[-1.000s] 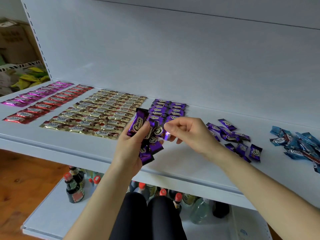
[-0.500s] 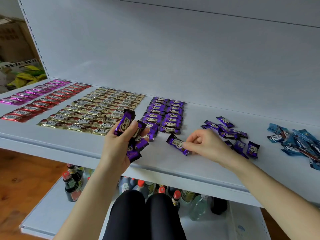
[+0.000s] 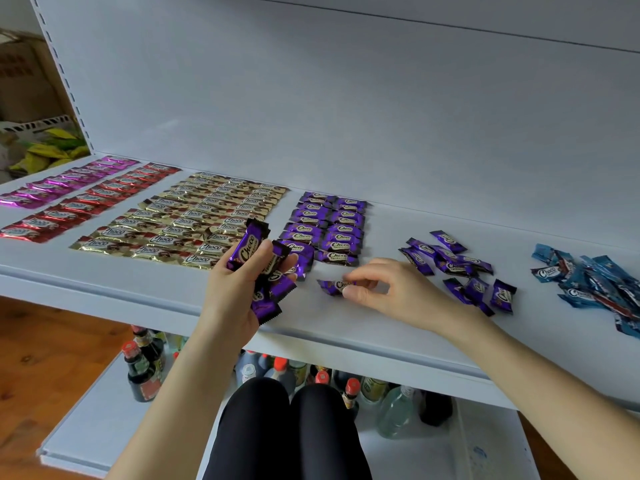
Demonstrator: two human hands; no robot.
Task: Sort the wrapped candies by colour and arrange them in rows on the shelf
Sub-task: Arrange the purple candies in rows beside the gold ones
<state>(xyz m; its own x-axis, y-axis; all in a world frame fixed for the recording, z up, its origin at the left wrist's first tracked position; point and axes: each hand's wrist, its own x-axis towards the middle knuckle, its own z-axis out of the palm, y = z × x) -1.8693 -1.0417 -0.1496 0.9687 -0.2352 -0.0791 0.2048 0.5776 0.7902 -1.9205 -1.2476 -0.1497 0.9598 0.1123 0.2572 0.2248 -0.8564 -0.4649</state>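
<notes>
Pinching one purple candy point(image 3: 333, 286) between thumb and fingertips, the right hand point(image 3: 391, 292) holds it down on the shelf point(image 3: 166, 284). The spot is just in front of the purple block point(image 3: 329, 230), below its right-hand column and a little apart from the nearest piece. That placing makes sense: it looks like the next free place in that column, so the block would grow toward the front edge. The left hand point(image 3: 235, 296) is curled round a bunch point(image 3: 266, 271) of more purple candies, held above the shelf close beside the block. This seems to be a ready supply, so each new piece needs only a short reach.

The pinched candy lies flat, label up. Its long axis runs left to right, roughly along the shelf's front edge. The left crimped end is free and the right end is hidden under the fingers. It seems slightly askew beside the laid pieces, which share that left-right direction. I judge it needs a small turn and a nudge back to line up.

Left of the block lie the gold block point(image 3: 194, 223), red row point(image 3: 86, 206) and pink row point(image 3: 65, 181), all laid out. Right of the hand sit a loose purple heap point(image 3: 453, 265) and, farther right, a blue heap point(image 3: 588, 285), both unsorted with pieces pointing every way. Bottles point(image 3: 142, 372) stand below the shelf.
</notes>
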